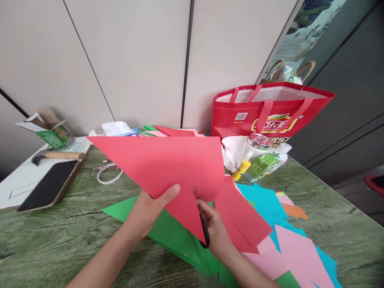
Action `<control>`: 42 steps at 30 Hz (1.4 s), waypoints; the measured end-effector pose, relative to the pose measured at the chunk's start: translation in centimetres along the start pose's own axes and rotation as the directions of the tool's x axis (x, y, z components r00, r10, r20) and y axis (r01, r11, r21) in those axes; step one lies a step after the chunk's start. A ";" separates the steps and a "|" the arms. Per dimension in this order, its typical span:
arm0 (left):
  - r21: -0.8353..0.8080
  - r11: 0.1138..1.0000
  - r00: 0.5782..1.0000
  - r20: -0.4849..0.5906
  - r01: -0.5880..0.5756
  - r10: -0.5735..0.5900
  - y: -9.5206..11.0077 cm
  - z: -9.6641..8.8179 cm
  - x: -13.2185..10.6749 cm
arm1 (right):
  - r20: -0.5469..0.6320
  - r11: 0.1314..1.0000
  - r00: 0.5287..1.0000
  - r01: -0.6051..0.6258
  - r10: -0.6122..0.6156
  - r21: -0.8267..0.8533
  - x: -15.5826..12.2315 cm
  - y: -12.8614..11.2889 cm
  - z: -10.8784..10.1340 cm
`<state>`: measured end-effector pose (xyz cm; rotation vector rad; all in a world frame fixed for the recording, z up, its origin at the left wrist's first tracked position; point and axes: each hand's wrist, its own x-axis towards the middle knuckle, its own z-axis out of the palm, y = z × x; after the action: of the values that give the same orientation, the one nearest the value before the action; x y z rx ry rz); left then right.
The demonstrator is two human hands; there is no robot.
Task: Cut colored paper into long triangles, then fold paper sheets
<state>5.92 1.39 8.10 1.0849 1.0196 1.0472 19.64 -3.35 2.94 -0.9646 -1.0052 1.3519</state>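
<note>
A large red paper sheet [168, 164] is held up over the green marble table [60, 236]. My left hand [150, 212] grips its lower edge, thumb on top of the paper. My right hand [214, 230] is closed on black-handled scissors [203, 230], whose blade pokes up into the sheet's lower edge at a cut. A cut part of the red sheet [240, 216] droops to the right over my right hand. Beneath lie a green sheet [174, 236], a cyan sheet [264, 200] and a pink sheet [288, 252].
A red shopping bag [270, 112] stands at the back right, with a yellow glue stick [241, 170], a green carton [262, 166] and white tissue beside it. At the left are a tray holding a wooden-handled tool [60, 155], an open small box [51, 130] and a white cord loop [109, 174].
</note>
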 end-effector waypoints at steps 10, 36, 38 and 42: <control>0.019 1.000 1.000 -0.024 -0.013 0.014 -0.2 0.1 0.2 | 0.010 1.000 1.000 0.010 -0.010 -0.005 -0.1 0.2 -0.2; 0.006 1.000 1.000 -0.018 0.009 -0.009 -0.5 0.2 0.0 | -0.095 1.000 0.995 0.020 -0.019 0.010 0.1 0.6 0.0; 0.012 1.000 1.000 -0.019 0.007 -0.007 -0.5 0.3 0.0 | -0.094 1.000 0.995 0.022 -0.021 0.014 0.1 0.8 -0.1; 0.002 1.000 0.999 -0.035 0.005 -0.005 -0.6 0.3 -0.1 | -0.079 0.999 0.997 0.013 -0.010 0.035 0.1 1.0 -0.2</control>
<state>6.26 1.19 7.62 1.0688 1.0513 1.0642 19.51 -3.24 1.95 -0.9769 -0.9231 1.3075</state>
